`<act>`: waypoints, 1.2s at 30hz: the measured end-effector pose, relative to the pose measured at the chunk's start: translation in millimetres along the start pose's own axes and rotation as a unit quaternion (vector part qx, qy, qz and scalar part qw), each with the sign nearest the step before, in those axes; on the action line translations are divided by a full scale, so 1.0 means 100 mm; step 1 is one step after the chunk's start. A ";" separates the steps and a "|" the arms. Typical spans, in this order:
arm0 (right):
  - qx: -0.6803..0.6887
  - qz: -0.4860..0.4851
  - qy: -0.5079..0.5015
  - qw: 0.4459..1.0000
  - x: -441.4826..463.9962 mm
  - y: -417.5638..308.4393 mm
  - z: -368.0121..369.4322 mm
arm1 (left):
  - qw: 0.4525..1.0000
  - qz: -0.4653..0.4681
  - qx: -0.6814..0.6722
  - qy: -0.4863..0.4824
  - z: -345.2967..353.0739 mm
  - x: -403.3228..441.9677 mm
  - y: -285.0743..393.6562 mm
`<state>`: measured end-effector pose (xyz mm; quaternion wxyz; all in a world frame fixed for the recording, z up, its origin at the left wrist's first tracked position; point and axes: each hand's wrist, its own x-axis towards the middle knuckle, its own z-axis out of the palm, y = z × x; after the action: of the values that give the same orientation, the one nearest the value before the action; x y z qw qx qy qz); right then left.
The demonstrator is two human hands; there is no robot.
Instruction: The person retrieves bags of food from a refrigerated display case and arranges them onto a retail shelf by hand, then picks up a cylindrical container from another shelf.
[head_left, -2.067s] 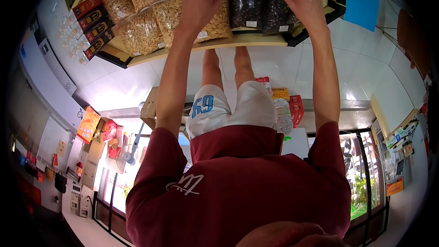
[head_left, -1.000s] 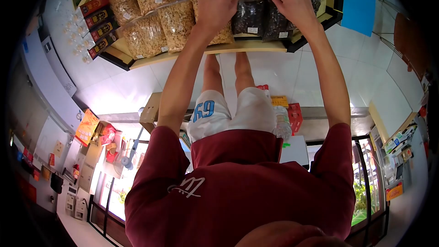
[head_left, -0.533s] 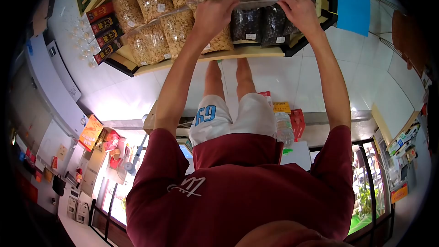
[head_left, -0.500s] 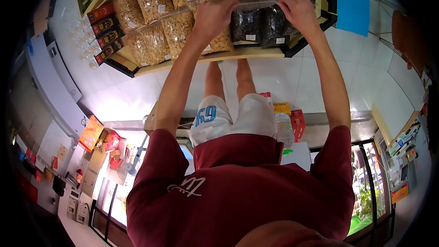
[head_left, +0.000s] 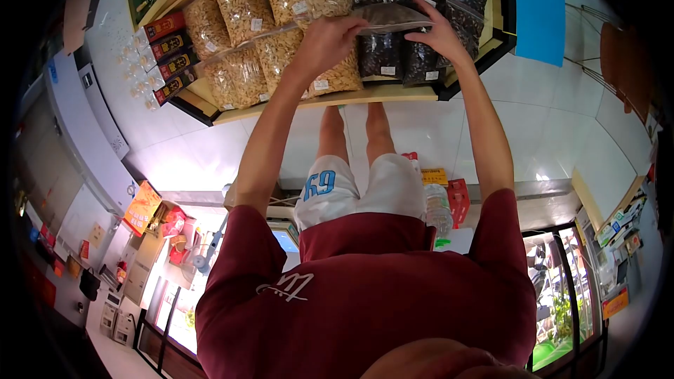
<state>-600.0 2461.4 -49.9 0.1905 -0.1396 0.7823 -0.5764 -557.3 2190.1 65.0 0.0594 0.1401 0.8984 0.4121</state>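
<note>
My left hand [head_left: 326, 43] is closed, pinching the left end of the top edge of a clear plastic bag [head_left: 390, 20]. At the other end, my right hand [head_left: 442, 34] has thumb and forefinger spread apart around the edge, not closed on it. The bag lies over packed bags of dark contents [head_left: 382, 55], and what it holds is hard to make out. Beside my left hand are several clear bags of pale tan pieces [head_left: 242, 8]. White labels are stuck on many of the bags.
The bags sit in a wooden display bin [head_left: 379, 95] with dark corners. Dark boxes with red [head_left: 168, 45] line its left end, and a blue panel [head_left: 539, 10] is at the right. Below are plastic bottles [head_left: 439, 210] and a red box [head_left: 458, 203].
My right hand has opened from a pinch on the bag's edge, its thumb and forefinger now apart. My left hand keeps its pinch. The whole view has shifted slightly.
</note>
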 end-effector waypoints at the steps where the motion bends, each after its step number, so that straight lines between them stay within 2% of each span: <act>1: 0.002 -0.013 -0.016 1.000 0.06 0.11 0.07 | 0.999 -0.024 -0.005 -0.024 -0.02 0.03 -0.02; 2: 0.116 0.034 -0.058 0.991 0.17 0.22 0.13 | 0.998 -0.048 -0.008 -0.046 -0.04 0.07 -0.05; 3: 0.117 0.031 -0.058 0.991 0.25 0.30 0.17 | 0.998 -0.048 -0.006 -0.046 -0.06 0.13 -0.10; 5: 0.101 0.088 -0.095 0.986 0.40 0.37 0.22 | 0.988 -0.136 -0.077 -0.019 -0.10 0.34 -0.27; 6: 0.133 0.119 -0.079 0.981 0.45 0.37 0.24 | 0.981 -0.132 -0.142 0.025 -0.08 0.46 -0.45; 7: 0.132 0.117 -0.078 0.981 0.50 0.35 0.24 | 0.981 -0.130 -0.141 0.027 -0.05 0.59 -0.67; 9: 0.134 0.140 -0.049 0.980 0.61 0.28 0.22 | 0.941 -0.157 -0.289 0.074 0.04 0.86 -1.09; 10: 0.084 0.146 -0.063 0.984 0.69 0.28 0.21 | 0.942 -0.154 -0.289 0.075 0.08 0.98 -1.27; 12: 0.094 0.140 -0.035 0.985 0.83 0.36 0.26 | 0.877 -0.227 -0.416 0.076 0.16 1.13 -1.53; 13: 0.107 0.135 -0.008 0.985 0.89 0.48 0.30 | 0.877 -0.226 -0.416 0.077 0.20 1.16 -1.55; 14: 0.031 0.145 -0.002 0.989 0.98 0.61 0.30 | 0.890 -0.240 -0.379 0.086 0.26 1.18 -1.56; 15: 0.032 0.144 -0.003 0.989 1.00 0.66 0.34 | 0.900 -0.255 -0.340 0.094 0.30 1.20 -1.52; 16: -0.007 0.146 0.043 0.988 1.03 0.66 0.38 | 0.901 -0.255 -0.339 0.094 0.37 1.19 -1.59; 17: -0.047 0.149 0.090 0.984 1.08 0.66 0.41 | 0.921 -0.237 -0.281 0.126 0.44 1.17 -1.65; 18: -0.047 0.144 0.106 0.983 1.06 0.57 0.42 | 0.937 -0.218 -0.222 0.157 0.52 1.13 -1.72; 20: -0.073 0.152 0.130 0.977 0.98 0.44 0.51 | 0.935 -0.240 -0.220 0.143 0.61 0.95 -1.68; 21: -0.098 0.161 0.153 0.970 0.93 0.37 0.55 | 0.931 -0.263 -0.218 0.129 0.63 0.80 -1.61; 23: -0.053 0.112 0.199 0.972 0.77 0.24 0.67 | 0.906 -0.292 -0.300 0.057 0.63 0.43 -1.33; 25: -0.106 0.053 0.261 0.958 0.52 0.16 0.84 | 0.831 -0.364 -0.413 0.083 0.78 -0.02 -1.22; 27: -0.134 0.074 0.228 0.961 0.18 -0.16 0.91 | 0.769 -0.428 -0.453 0.141 0.82 -0.53 -0.89; 28: -0.154 0.052 0.222 0.961 -0.01 -0.30 0.97 | 0.801 -0.417 -0.419 0.093 0.82 -0.85 -0.89; 29: -0.174 0.029 0.214 0.961 -0.21 -0.42 1.04 | 0.798 -0.406 -0.434 0.102 0.94 -1.24 -0.95; 32: -0.220 -0.008 0.116 0.968 -0.85 -0.57 1.24 | 0.667 -0.543 -0.478 0.179 0.95 -2.05 -0.50; 34: -0.250 -0.031 0.026 0.967 -1.27 -0.63 1.30 | 0.768 -0.561 -0.300 0.071 1.05 -2.74 -0.52; 36: -0.265 -0.022 -0.081 0.961 -1.65 -0.74 1.27 | 0.650 -0.680 -0.340 -0.002 0.80 -2.98 -0.18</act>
<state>-395.3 2404.2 10.4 0.1967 -0.2479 0.8857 -0.3397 -259.2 2146.9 -3.8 0.3685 -0.5392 0.5389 0.5320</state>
